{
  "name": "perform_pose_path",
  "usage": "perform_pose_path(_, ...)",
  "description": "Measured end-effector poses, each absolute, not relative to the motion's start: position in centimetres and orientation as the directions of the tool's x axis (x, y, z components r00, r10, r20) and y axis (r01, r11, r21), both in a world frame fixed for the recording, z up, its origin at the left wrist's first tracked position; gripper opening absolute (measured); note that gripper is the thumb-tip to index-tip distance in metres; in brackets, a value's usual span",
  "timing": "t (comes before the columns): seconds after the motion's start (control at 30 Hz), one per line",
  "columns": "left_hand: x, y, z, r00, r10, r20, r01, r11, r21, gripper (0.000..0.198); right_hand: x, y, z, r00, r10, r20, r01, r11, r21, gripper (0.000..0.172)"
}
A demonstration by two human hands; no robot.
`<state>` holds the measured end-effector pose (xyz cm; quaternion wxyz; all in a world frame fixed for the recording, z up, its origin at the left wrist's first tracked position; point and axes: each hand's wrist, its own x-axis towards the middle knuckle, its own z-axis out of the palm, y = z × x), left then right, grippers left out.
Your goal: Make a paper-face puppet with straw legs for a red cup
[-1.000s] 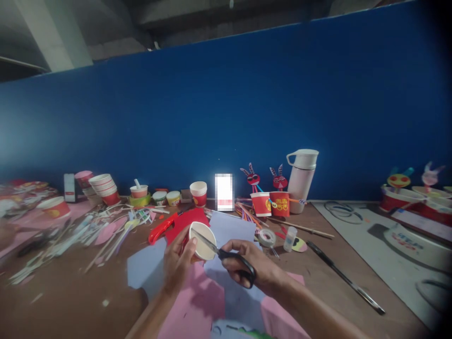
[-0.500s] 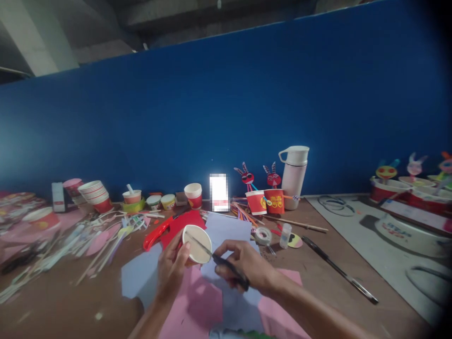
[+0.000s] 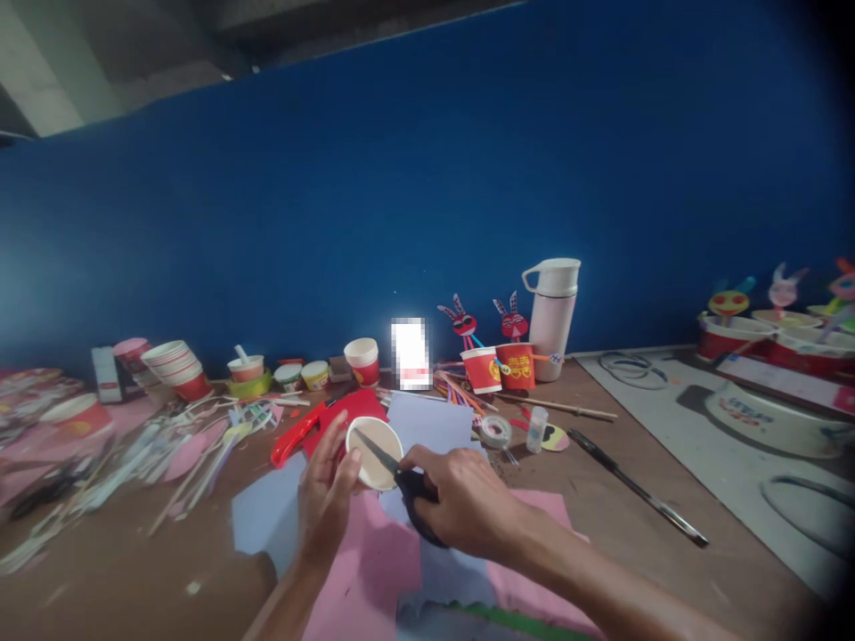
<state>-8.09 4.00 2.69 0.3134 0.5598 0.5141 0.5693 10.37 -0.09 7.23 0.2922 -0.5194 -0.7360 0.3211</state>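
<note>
My left hand (image 3: 327, 490) grips a paper cup (image 3: 375, 467) by its side, thumb at the rim, with the pale inside turned toward me. In my right hand (image 3: 460, 503) is a pair of black-handled scissors (image 3: 415, 499), fingers wrapped round the handles. The pointed blades reach over the near rim into the cup; whether the tip touches the bottom I cannot tell. Under both hands lie pink paper (image 3: 367, 570) and pale blue paper (image 3: 271, 512). Behind the cup are a red sheet (image 3: 364, 405) and a red-handled tool (image 3: 297, 436).
Stacked cups (image 3: 177, 369) and loose straws (image 3: 134, 463) lie at left. Rabbit-topped cups (image 3: 481, 369) and a white thermos (image 3: 553, 325) stand at the back. Clear tape (image 3: 495, 432), a small bottle (image 3: 536, 430) and a black pen (image 3: 634, 490) lie right. A blue partition (image 3: 401, 178) rises behind.
My right hand has turned and its grip on the scissors has shifted, with the handles now more upright and the blades showing wider in the cup. My left-hand fingers have straightened somewhat beside the cup.
</note>
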Motion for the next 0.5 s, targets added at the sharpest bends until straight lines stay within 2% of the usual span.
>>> perform_pose_path(0.07,-8.2,4.2,2.7,-0.202,0.927,0.317,0.193,-0.279,0.941,0.045,10.5,0.2,7.6,-0.316,0.949,0.014,0.508,0.182,-0.842,0.031)
perform_pose_path(0.17,-8.6,4.8,2.8,-0.248,0.926,0.285,0.115,-0.264,0.958,0.033,11.5,0.6,8.5,-0.447,0.882,-0.147,0.36,0.026,-0.933,0.023)
perform_pose_path(0.23,-9.0,5.3,3.0,-0.283,0.932,0.228,0.013,-0.234,0.972,0.029,12.5,0.7,9.2,-0.526,0.83,-0.186,0.271,-0.044,-0.962,0.023)
perform_pose_path(0.37,-9.2,5.9,3.8,-0.317,0.945,0.079,-0.247,-0.163,0.955,0.037,14.3,1.0,10.1,-0.474,0.876,-0.089,0.092,-0.051,-0.994,0.024)
perform_pose_path(0.5,-8.5,5.4,4.3,-0.231,0.973,-0.016,-0.44,-0.09,0.894,0.036,15.0,1.7,10.4,-0.345,0.938,-0.029,-0.016,-0.036,-0.999,0.035)
